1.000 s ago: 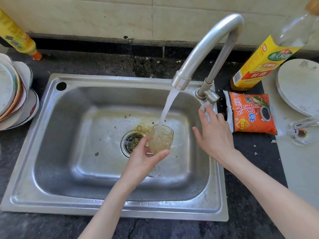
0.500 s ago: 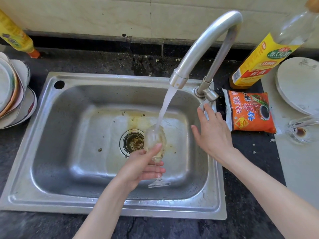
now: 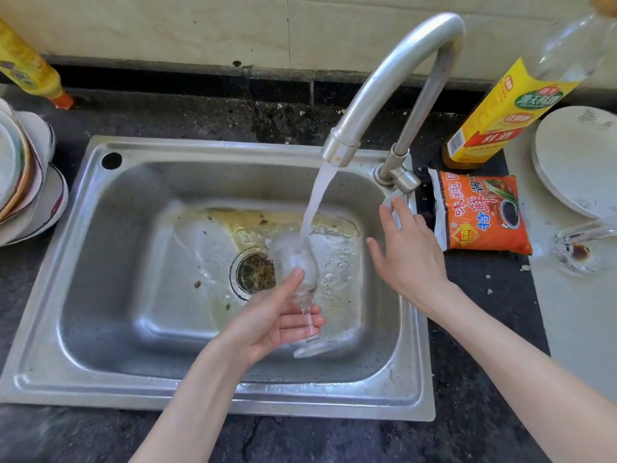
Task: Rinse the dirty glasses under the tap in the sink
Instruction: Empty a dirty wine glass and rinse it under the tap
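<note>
The fingers [image 3: 302, 324] of the left hand [image 3: 270, 324] lie nearly straight under the stem of one wine glass [image 3: 300, 265], with the thumb laid along its bowl, so the glass is held tipped over the drain [image 3: 255, 272] of the steel sink [image 3: 110, 228], its foot toward the person. Water from the one tap [image 3: 377, 91] strikes the bowl. The right hand [image 3: 409, 248] has its fingers spread loosely, fingertips touching the tap lever [image 3: 394, 203]. A second stemmed glass [image 3: 581, 248] lies on the counter to the right, near one orange sauce packet [image 3: 484, 213], one yellow-labelled bottle [image 3: 500, 105] and a plate [image 3: 577, 158].
</note>
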A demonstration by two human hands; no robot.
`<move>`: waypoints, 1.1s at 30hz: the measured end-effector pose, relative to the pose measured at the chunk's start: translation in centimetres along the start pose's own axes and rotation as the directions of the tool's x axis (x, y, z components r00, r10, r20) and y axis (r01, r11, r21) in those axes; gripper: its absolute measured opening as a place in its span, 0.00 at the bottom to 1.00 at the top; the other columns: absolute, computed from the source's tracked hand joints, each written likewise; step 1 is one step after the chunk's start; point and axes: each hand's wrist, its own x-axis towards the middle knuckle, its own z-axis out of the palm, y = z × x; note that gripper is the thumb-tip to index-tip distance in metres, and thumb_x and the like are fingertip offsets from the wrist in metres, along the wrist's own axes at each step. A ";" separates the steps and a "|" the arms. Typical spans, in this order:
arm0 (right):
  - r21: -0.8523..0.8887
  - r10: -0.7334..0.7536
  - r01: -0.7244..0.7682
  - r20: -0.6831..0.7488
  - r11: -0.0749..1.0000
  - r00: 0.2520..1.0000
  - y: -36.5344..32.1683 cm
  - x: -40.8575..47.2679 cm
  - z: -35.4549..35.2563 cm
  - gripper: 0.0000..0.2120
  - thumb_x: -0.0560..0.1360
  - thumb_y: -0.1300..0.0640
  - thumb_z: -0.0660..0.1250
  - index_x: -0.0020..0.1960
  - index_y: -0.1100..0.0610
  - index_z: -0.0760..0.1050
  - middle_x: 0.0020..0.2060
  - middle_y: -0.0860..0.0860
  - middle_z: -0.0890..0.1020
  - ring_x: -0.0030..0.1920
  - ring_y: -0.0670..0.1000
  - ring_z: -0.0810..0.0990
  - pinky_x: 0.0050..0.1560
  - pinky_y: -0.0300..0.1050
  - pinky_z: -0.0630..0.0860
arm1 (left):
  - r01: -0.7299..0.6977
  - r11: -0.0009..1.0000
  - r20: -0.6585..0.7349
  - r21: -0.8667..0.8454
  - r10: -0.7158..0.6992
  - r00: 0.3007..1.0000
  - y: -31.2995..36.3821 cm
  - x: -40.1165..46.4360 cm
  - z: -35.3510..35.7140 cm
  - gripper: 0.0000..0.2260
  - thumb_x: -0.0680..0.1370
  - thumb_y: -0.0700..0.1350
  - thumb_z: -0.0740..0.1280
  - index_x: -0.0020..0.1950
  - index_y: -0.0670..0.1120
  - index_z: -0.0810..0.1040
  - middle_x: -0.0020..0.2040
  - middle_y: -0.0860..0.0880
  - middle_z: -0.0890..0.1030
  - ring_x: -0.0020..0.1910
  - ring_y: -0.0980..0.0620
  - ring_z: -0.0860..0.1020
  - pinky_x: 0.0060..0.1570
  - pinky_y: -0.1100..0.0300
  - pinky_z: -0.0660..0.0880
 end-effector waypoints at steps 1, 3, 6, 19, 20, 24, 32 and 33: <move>-0.005 -0.003 0.003 -0.003 1.000 1.000 0.0 0.0 0.0 0.28 0.79 0.48 0.57 0.74 0.60 0.56 0.74 0.58 0.58 0.65 0.60 0.66 0.59 0.52 0.68 | -0.086 0.994 -0.025 0.070 0.088 0.996 -0.2 0.1 0.0 0.23 0.68 0.55 0.69 0.57 0.42 0.73 0.40 0.42 0.84 0.39 0.45 0.83 0.41 0.55 0.81; -0.013 -0.001 0.001 -0.007 1.000 1.000 0.0 0.0 0.0 0.28 0.79 0.48 0.57 0.74 0.60 0.56 0.73 0.58 0.58 0.64 0.60 0.67 0.59 0.53 0.67 | -0.256 0.938 -0.059 0.234 0.276 0.959 -0.4 0.2 -0.1 0.27 0.65 0.54 0.71 0.60 0.45 0.71 0.44 0.44 0.84 0.42 0.47 0.84 0.45 0.56 0.80; -0.027 0.002 -0.002 -0.002 1.000 1.000 0.0 -0.1 0.0 0.28 0.79 0.48 0.57 0.74 0.59 0.56 0.74 0.58 0.58 0.64 0.60 0.67 0.58 0.53 0.67 | -0.383 0.844 -0.052 0.375 0.432 0.900 -0.3 0.5 -0.5 0.28 0.63 0.55 0.73 0.60 0.50 0.71 0.48 0.47 0.83 0.45 0.50 0.83 0.50 0.54 0.78; -0.053 0.034 -0.036 -0.037 0.998 0.999 -0.2 -0.2 0.1 0.26 0.79 0.46 0.55 0.73 0.57 0.60 0.73 0.55 0.61 0.65 0.59 0.67 0.57 0.53 0.65 | -0.482 0.818 -0.005 0.314 0.510 0.860 0.1 0.4 0.4 0.23 0.64 0.50 0.74 0.57 0.51 0.73 0.46 0.50 0.85 0.46 0.50 0.83 0.51 0.54 0.78; 0.025 -0.002 0.005 -0.114 1.000 0.993 -0.5 -0.5 0.2 0.24 0.79 0.47 0.56 0.70 0.58 0.66 0.70 0.56 0.66 0.63 0.59 0.69 0.56 0.54 0.67 | -0.484 0.822 -0.004 0.298 0.509 0.861 0.2 0.4 0.6 0.23 0.63 0.50 0.73 0.56 0.51 0.73 0.46 0.50 0.85 0.47 0.50 0.83 0.52 0.53 0.78; 0.586 -0.053 0.211 -0.275 0.783 0.960 -2.7 -2.6 1.2 0.18 0.79 0.51 0.55 0.54 0.61 0.79 0.50 0.52 0.80 0.52 0.51 0.77 0.55 0.41 0.70 | -0.478 0.866 -0.032 0.151 0.487 0.873 0.6 0.4 1.3 0.18 0.66 0.51 0.75 0.53 0.48 0.78 0.47 0.53 0.84 0.50 0.53 0.81 0.59 0.47 0.75; 0.910 -0.103 -0.411 0.414 0.045 0.905 -7.1 -1.9 0.8 0.29 0.81 0.43 0.41 0.51 0.58 0.76 0.24 0.50 0.74 0.23 0.47 0.71 0.34 0.43 0.70 | -0.472 0.866 -0.110 0.164 0.491 0.864 1.3 1.3 3.2 0.21 0.70 0.66 0.64 0.50 0.50 0.78 0.36 0.53 0.79 0.39 0.52 0.76 0.48 0.60 0.74; 0.896 -0.138 -0.441 0.445 0.057 0.885 -7.1 -1.9 0.7 0.31 0.81 0.41 0.39 0.48 0.59 0.76 0.20 0.49 0.70 0.21 0.47 0.68 0.32 0.44 0.68 | -0.478 0.870 -0.065 0.119 0.488 0.871 1.7 1.5 3.0 0.27 0.69 0.68 0.64 0.53 0.47 0.79 0.38 0.50 0.80 0.40 0.50 0.76 0.49 0.52 0.74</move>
